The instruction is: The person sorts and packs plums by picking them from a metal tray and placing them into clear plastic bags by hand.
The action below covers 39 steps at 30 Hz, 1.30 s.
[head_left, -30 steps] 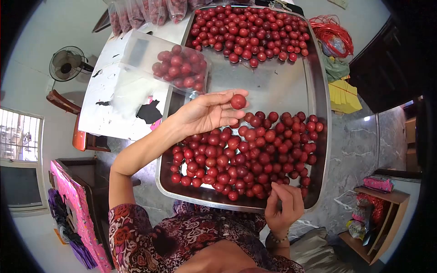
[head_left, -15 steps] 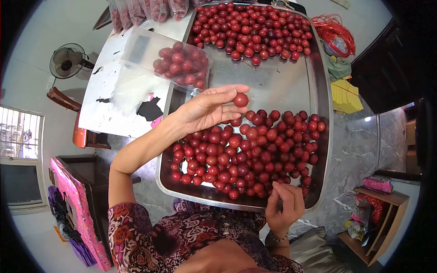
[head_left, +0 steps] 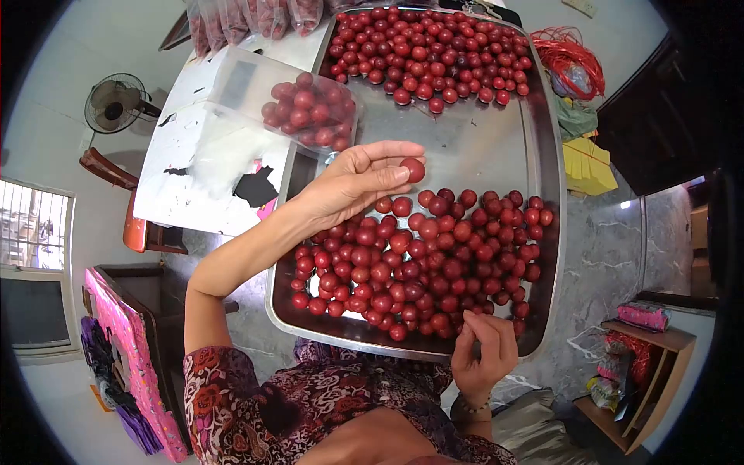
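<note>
Between the thumb and fingers of my left hand (head_left: 360, 178) is one round red fruit (head_left: 413, 170), held above the middle of the metal tray (head_left: 465, 139). My right hand (head_left: 484, 350) rests at the tray's near edge with its fingers curled together, beside the near pile of red fruit (head_left: 434, 263); what its fingertips hold, if anything, is hidden. A second pile of fruit (head_left: 426, 50) lies at the tray's far end. Left of the tray, a clear plastic bag (head_left: 240, 85) lies on its side, partly filled with red fruit (head_left: 310, 112).
Filled bags (head_left: 252, 19) stand at the far left of the white table (head_left: 178, 155). Red string (head_left: 570, 58) and a yellow stack (head_left: 589, 164) are beyond the tray's right side. A fan (head_left: 116, 103) and a wooden chair (head_left: 136, 217) are at the left.
My left hand has turned slightly, its thumb now in front of the fruit and its fingers closer together. The held fruit has shifted a little to the right. My right hand looks unmoved.
</note>
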### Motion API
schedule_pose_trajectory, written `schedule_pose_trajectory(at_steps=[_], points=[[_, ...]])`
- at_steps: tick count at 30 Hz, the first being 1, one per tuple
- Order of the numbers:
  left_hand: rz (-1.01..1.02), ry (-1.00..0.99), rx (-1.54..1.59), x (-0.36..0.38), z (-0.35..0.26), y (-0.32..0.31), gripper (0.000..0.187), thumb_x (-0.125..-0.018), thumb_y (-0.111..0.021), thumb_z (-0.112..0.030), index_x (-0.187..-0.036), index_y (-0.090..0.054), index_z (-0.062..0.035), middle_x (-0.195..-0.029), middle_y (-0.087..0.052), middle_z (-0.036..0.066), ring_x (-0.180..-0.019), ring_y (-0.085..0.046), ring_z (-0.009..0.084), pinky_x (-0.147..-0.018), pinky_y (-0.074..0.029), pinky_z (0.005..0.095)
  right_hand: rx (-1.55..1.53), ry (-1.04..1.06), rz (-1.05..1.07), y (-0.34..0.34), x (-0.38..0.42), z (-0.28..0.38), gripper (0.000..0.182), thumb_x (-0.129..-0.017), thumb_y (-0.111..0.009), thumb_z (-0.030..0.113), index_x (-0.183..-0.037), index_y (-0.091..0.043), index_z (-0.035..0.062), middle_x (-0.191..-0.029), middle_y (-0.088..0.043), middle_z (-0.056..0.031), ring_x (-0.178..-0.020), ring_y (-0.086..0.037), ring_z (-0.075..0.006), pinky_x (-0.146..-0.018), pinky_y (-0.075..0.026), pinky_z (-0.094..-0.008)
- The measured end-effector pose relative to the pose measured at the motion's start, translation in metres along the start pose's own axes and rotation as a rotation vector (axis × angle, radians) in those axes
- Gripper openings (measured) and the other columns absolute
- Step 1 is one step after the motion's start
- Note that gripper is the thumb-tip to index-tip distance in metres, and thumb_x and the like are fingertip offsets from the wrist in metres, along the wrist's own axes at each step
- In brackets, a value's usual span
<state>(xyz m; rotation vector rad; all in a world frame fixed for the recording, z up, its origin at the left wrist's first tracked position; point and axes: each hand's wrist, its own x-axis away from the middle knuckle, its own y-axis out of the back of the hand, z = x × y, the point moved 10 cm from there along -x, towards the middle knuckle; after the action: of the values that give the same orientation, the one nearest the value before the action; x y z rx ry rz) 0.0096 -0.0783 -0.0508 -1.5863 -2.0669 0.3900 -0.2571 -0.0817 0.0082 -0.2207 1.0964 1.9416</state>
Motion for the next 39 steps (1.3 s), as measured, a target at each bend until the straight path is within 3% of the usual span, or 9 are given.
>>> schedule_pose_trajectory(at_steps=[10, 12, 16, 19, 22, 24, 28, 34, 39], points=[[-0.117, -0.237, -0.396, 0.010, -0.025, -0.006, 0.036, -0.085, -0.071, 0.005, -0.118, -0.059, -0.0018, -0.114, -0.064, 0.006, -0.102, -0.062, 0.0106, -0.091, -0.052, 0.0256, 0.004, 0.007, 0.000, 0.000, 0.000, 0.001, 0.024, -0.080, -0.068, -0.001, -0.103, -0.069, 0.0064, -0.087, -0.064, -0.0081, -0.072, -0.062, -0.0252, -0.062, -0.050, -0.0345], [-0.075, -0.413, -0.510, 0.014, -0.036, -0.015, 0.037, -0.084, -0.071, 0.007, -0.118, -0.058, -0.0009, -0.116, -0.062, 0.008, -0.103, -0.061, 0.0114, -0.092, -0.051, 0.0268, 0.006, 0.010, 0.003, 0.000, 0.000, 0.001, 0.024, -0.080, -0.068, -0.001, -0.103, -0.069, 0.0064, -0.087, -0.064, -0.0081, -0.072, -0.062, -0.0253, -0.062, -0.050, -0.0345], [-0.103, -0.513, -0.603, 0.016, -0.042, -0.018, 0.033, -0.086, -0.067, 0.004, -0.118, -0.060, -0.0003, -0.114, -0.063, 0.006, -0.099, -0.061, 0.0098, -0.087, -0.052, 0.0247, 0.002, 0.004, 0.006, -0.001, 0.000, 0.000, 0.024, -0.080, -0.068, -0.001, -0.103, -0.069, 0.0062, -0.086, -0.064, -0.0081, -0.072, -0.062, -0.0256, -0.063, -0.050, -0.0344], [-0.089, -0.475, -0.586, 0.015, -0.042, -0.019, 0.032, -0.089, -0.065, 0.002, -0.120, -0.058, 0.0001, -0.116, -0.062, 0.006, -0.102, -0.061, 0.0099, -0.090, -0.051, 0.0264, 0.004, 0.010, 0.005, 0.000, -0.001, 0.001, 0.024, -0.080, -0.068, -0.001, -0.103, -0.068, 0.0061, -0.086, -0.064, -0.0081, -0.072, -0.062, -0.0257, -0.063, -0.050, -0.0345], [-0.067, -0.280, -0.455, 0.010, -0.030, -0.014, 0.034, -0.094, -0.062, -0.003, -0.127, -0.053, -0.0032, -0.129, -0.058, 0.012, -0.112, -0.060, 0.0158, -0.096, -0.050, 0.0298, -0.010, 0.005, 0.000, 0.000, -0.001, 0.001, 0.024, -0.080, -0.068, -0.001, -0.103, -0.068, 0.0059, -0.086, -0.064, -0.0080, -0.072, -0.062, -0.0256, -0.062, -0.050, -0.0347], [-0.008, -0.096, -0.085, 0.004, -0.014, -0.010, 0.036, -0.098, -0.058, -0.010, -0.132, -0.050, -0.0026, -0.130, -0.057, 0.014, -0.115, -0.061, 0.0201, -0.097, -0.051, 0.0318, -0.008, 0.001, 0.000, 0.000, -0.001, 0.001, 0.024, -0.080, -0.068, -0.001, -0.103, -0.068, 0.0060, -0.086, -0.063, -0.0080, -0.072, -0.062, -0.0256, -0.062, -0.050, -0.0347], [0.081, -0.045, 0.128, -0.001, -0.006, -0.006, 0.037, -0.100, -0.054, -0.013, -0.134, -0.047, -0.0001, -0.128, -0.057, 0.014, -0.114, -0.062, 0.0248, -0.097, -0.053, 0.0345, 0.002, -0.013, -0.002, 0.000, 0.000, 0.000, 0.024, -0.080, -0.068, -0.001, -0.103, -0.069, 0.0060, -0.086, -0.063, -0.0086, -0.073, -0.062, -0.0261, -0.062, -0.050, -0.0349], [0.146, 0.032, 0.495, -0.003, 0.005, -0.002, 0.033, -0.102, -0.049, -0.013, -0.131, -0.049, 0.0022, -0.118, -0.061, 0.015, -0.112, -0.063, 0.0290, -0.094, -0.056, 0.0361, 0.014, -0.048, 0.004, -0.002, -0.002, -0.001, 0.021, -0.080, -0.067, 0.000, -0.101, -0.070, 0.0051, -0.086, -0.064, -0.0101, -0.073, -0.062, -0.0269, -0.063, -0.050, -0.0351], [0.177, 0.195, 0.684, -0.001, 0.016, -0.006, 0.027, -0.102, -0.051, -0.022, -0.116, -0.056, 0.0015, -0.108, -0.064, 0.016, -0.103, -0.065, 0.0274, -0.086, -0.058, 0.0368, 0.021, -0.072, -0.006, -0.002, -0.002, -0.001, 0.021, -0.080, -0.066, -0.001, -0.101, -0.070, 0.0045, -0.087, -0.065, -0.0112, -0.075, -0.063, -0.0275, -0.065, -0.051, -0.0348]])
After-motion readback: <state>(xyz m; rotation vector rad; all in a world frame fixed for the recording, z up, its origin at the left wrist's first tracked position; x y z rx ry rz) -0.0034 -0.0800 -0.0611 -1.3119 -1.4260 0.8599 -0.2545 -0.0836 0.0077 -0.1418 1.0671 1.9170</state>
